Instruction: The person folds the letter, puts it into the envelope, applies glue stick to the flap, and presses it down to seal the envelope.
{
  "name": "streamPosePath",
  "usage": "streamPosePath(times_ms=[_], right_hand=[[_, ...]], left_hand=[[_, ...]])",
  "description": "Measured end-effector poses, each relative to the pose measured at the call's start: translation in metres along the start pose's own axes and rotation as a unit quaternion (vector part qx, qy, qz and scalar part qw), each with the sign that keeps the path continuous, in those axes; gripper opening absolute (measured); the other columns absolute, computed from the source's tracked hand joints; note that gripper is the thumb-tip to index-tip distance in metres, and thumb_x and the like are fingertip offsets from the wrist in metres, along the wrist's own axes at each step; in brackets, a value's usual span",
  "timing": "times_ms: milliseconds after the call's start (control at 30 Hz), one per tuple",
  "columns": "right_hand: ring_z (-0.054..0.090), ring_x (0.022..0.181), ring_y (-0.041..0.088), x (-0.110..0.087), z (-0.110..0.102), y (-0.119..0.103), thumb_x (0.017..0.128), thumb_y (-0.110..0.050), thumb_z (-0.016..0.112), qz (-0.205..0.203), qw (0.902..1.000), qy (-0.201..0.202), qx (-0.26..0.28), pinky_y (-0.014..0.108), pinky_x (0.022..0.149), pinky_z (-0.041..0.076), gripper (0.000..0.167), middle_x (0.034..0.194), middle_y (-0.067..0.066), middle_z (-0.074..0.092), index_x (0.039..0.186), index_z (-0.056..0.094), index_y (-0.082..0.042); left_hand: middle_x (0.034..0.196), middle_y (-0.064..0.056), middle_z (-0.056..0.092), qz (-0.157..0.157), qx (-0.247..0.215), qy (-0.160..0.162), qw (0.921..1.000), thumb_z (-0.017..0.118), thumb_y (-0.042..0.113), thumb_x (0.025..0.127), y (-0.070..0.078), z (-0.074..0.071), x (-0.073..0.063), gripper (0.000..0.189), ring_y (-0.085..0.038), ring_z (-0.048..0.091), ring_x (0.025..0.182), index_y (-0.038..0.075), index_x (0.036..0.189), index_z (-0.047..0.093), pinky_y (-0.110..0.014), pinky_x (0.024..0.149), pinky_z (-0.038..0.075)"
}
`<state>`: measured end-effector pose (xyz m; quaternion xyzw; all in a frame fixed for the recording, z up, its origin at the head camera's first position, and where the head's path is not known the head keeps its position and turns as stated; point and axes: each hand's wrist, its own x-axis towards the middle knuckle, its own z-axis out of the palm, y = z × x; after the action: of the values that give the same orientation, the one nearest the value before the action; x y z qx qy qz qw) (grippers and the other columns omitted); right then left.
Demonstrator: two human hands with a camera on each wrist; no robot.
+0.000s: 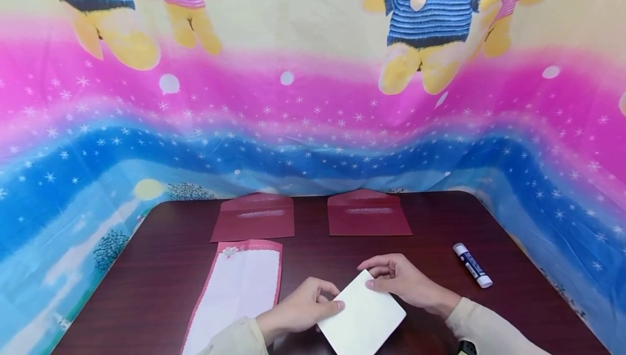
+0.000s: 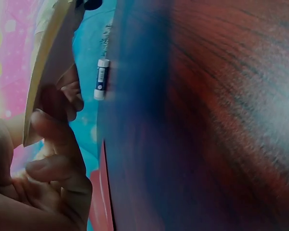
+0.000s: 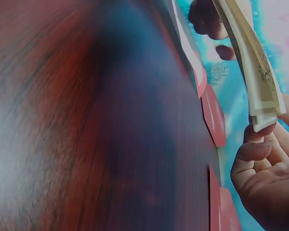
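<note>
White folded paper is pinched on its upper-left edge by the left hand and at its top corner by the right hand, held above the table, likely for two-sided steadiness (glue stick placed aside, probably for room).

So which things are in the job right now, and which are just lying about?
In the job:
folded white paper, pinched by left grip and right grip

Lying about, untouched (possibly supplies for it):
pink-bordered sheet
left red envelope
right red envelope
glue stick
</note>
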<state>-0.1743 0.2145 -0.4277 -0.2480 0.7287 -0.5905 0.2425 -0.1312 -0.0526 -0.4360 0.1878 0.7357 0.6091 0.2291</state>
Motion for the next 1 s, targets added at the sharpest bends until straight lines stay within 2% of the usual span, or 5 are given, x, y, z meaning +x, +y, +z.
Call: streamPosePath(times_ms=[133,467,667,800,1000], right_hand=[[0.074,0.086,0.013,-0.001,0.001,0.001,0.101,-0.016,0.062,0.026,0.9994,0.016,0.016,0.03,0.072,0.061,0.053,0.106,0.007,0.077,0.14,0.045,0.016],[0.073,0.103,0.016,-0.007,-0.004,0.002,0.109,-0.045,0.037,0.099,0.9807,0.031,0.166,0.032,0.086,0.059,0.072,0.118,0.006,0.074,0.155,0.024,0.008],[0.069,0.098,0.009,-0.011,0.001,0.003,0.11,-0.041,0.036,0.081,0.9704,0.02,0.227,0.026,0.087,0.055,0.049,0.111,-0.002,0.074,0.132,0.056,-0.002],[0.065,0.084,0.004,-0.011,0.007,0.006,0.109,-0.031,0.044,0.079,0.9766,0.019,0.199,0.022,0.08,0.052,0.031,0.1,-0.005,0.076,0.118,0.062,-0.007],[0.056,0.069,0.004,-0.011,0.014,0.006,0.105,-0.025,0.054,0.081,0.9901,0.08,0.082,0.02,0.065,0.047,0.038,0.082,-0.007,0.071,0.123,0.061,0.007]], left_hand=[[0.082,-0.038,0.069,0.002,-0.013,-0.013,0.9998,0.063,0.007,0.095,0.0,0.004,-0.001,0.015,-0.003,0.058,0.052,-0.007,0.098,0.067,-0.02,0.046,0.041],[0.082,-0.028,0.074,0.009,-0.028,0.045,0.9986,0.059,0.009,0.099,0.004,0.004,0.001,0.011,-0.009,0.067,0.06,0.0,0.103,0.062,-0.021,0.05,0.047],[0.077,-0.02,0.073,0.013,-0.033,0.091,0.9952,0.057,0.011,0.101,0.007,0.006,0.004,0.011,-0.006,0.058,0.051,0.003,0.107,0.053,-0.019,0.041,0.035],[0.074,-0.014,0.071,0.014,-0.035,0.121,0.992,0.057,0.011,0.101,0.008,0.008,0.008,0.012,-0.008,0.059,0.053,0.002,0.107,0.052,-0.021,0.043,0.039],[0.078,-0.022,0.072,0.018,-0.057,0.11,0.9921,0.056,0.008,0.101,0.004,0.012,0.017,0.011,-0.011,0.063,0.057,0.0,0.106,0.051,-0.022,0.044,0.046]])
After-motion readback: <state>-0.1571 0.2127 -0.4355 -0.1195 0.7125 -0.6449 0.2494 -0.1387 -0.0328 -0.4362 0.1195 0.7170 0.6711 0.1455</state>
